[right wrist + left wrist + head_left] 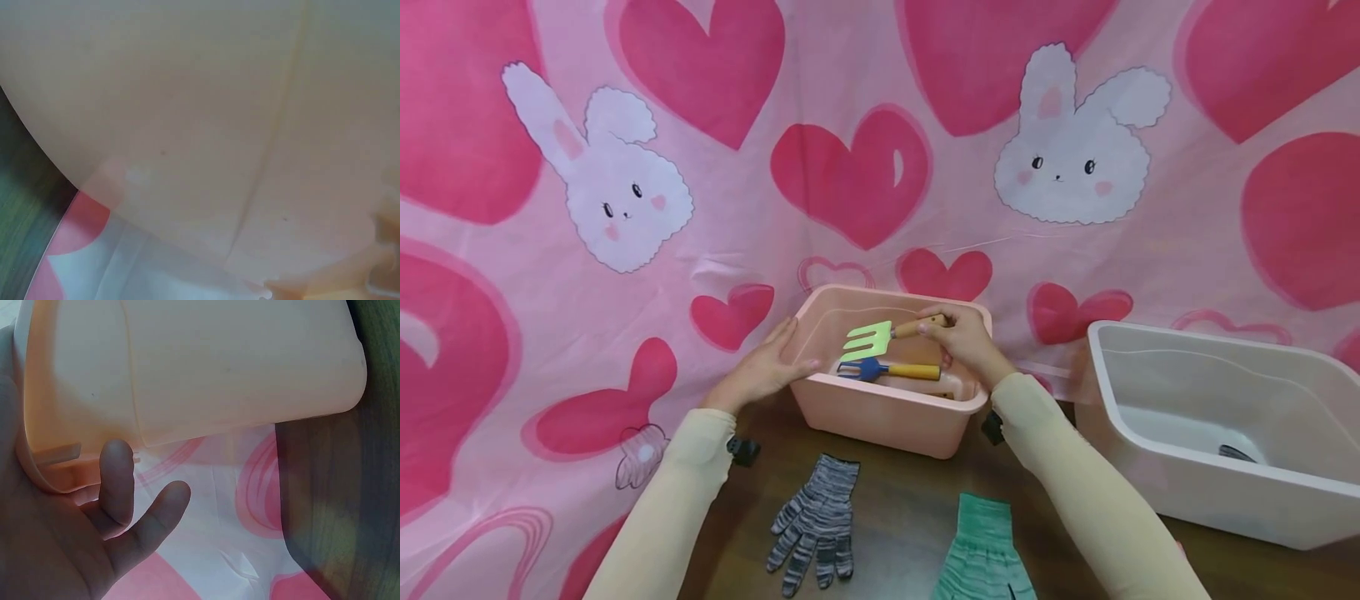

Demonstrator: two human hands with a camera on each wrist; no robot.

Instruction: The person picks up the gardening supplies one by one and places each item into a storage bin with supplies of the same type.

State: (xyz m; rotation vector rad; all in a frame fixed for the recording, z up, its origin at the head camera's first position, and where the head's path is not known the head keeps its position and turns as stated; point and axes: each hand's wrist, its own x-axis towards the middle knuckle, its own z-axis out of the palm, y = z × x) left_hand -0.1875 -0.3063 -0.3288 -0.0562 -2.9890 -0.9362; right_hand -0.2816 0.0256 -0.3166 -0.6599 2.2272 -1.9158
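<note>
The right hand (967, 340) pinches the wooden handle of a light green hand fork (884, 335), thumb and fingers closed on it, in the right half of a pink bin (880, 422). The fork's tines point toward the bin's left wall; whether they touch anything cannot be told. Just in front of it, along the bin's front wall, lies a blue fork (871, 369) with a yellow handle, its tines also pointing left. Part of another wooden handle (946, 395) shows by the front right corner of the bin.

The left hand (756, 372) rests on the bin's front left corner, fingers spread: they lie along the left rim while the thumb reaches over the front rim. The left wrist view shows two fingers parted beside the bin's outer wall.

The pink bin stands near the back left corner of the brown desk (895, 483). In front of it, a grey striped glove (816, 517) lies toward the desk's left edge, and a green glove (985, 542) lies to its right, partly out of view. A whitish bin (1232, 492) stands to the right along the back edge, with a small dark object (1236, 453) inside. A pink cloth (850, 75) printed with hearts and rabbits hangs behind.
</note>
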